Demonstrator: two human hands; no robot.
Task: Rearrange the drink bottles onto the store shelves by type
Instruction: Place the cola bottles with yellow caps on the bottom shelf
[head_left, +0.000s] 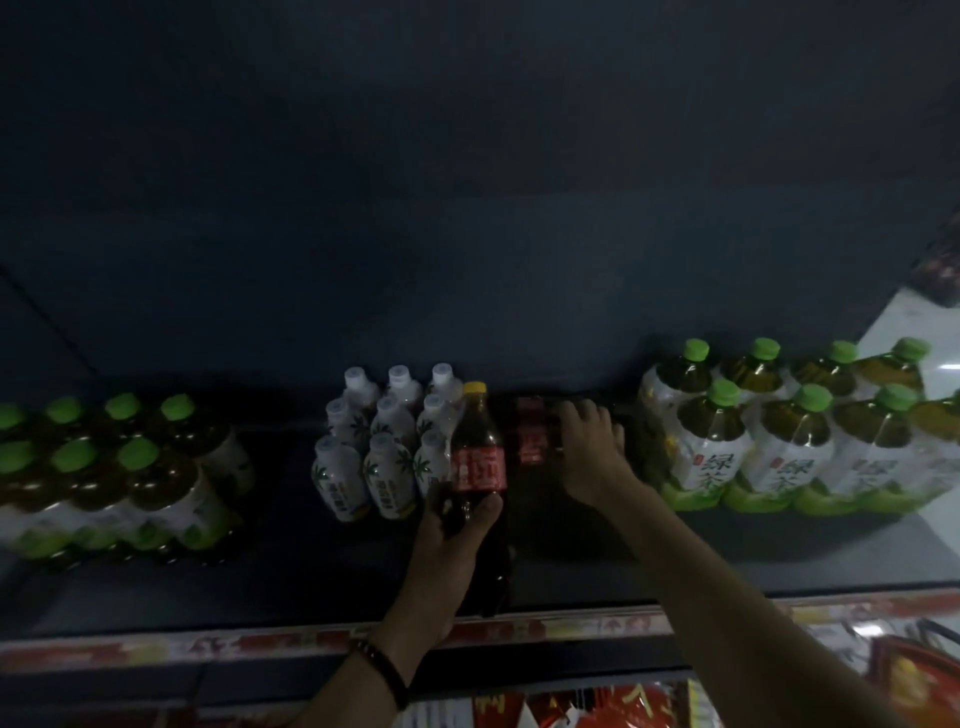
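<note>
Left hand (451, 545) fingers clamped on cola (478, 452), base lost in dark. Right hand (592, 457) on dim second cola (531, 441); grip cannot tell. Shelf (311, 587) murky.

Dim, murky shelf (311, 571) interior, brighter at right edge, soft blur, wide-angle bending.

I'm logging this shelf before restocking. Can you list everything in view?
Cola bottle: one, dark, red label, yellow cap, centre.
Dark cola pack: red labels, count unclear, behind it.
White bottles: nine, left of centre.
Green-cap tea pack: right.
Green-cap bottles: left.
Shelf: dark; red edge strip in front.
Bead bracelet: dark, left wrist.
Left hand: grips the cola bottle.
Right hand: on the dark pack.
</note>
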